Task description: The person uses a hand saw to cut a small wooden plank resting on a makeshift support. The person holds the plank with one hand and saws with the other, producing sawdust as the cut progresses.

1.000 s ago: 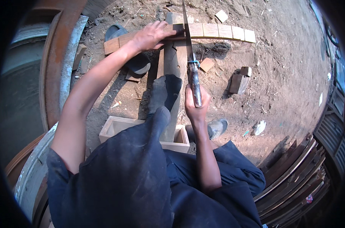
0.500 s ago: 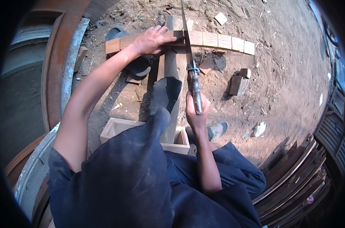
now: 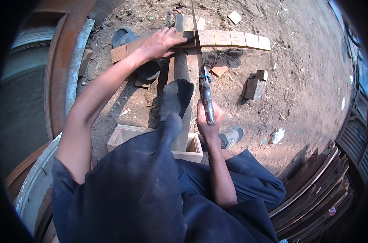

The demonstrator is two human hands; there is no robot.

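A long wooden strip (image 3: 220, 38), marked crosswise into several segments, lies across an upright-running weathered beam (image 3: 180, 67). My left hand (image 3: 159, 42) presses and grips the strip just left of the saw, fingers bent over it. My right hand (image 3: 209, 119) is closed on the worn handle of a hand saw (image 3: 206, 91) with blue cord tied near the blade's base; the blade crosses the strip. My dark-socked foot (image 3: 174, 99) rests on the beam, whose near end lies over a pale wooden box (image 3: 123, 133).
Sandals (image 3: 123, 37) lie left of the beam. Wooden blocks (image 3: 255, 87) and scraps lie on the dirt ground (image 3: 297, 81). My shod other foot (image 3: 232, 137) is at right. Door frames (image 3: 56, 77) stand at left; stacked boards (image 3: 309, 190) lie lower right.
The saw and my right hand have moved back toward me. The strip shifted toward me, then slightly back away. My left hand stays on it.
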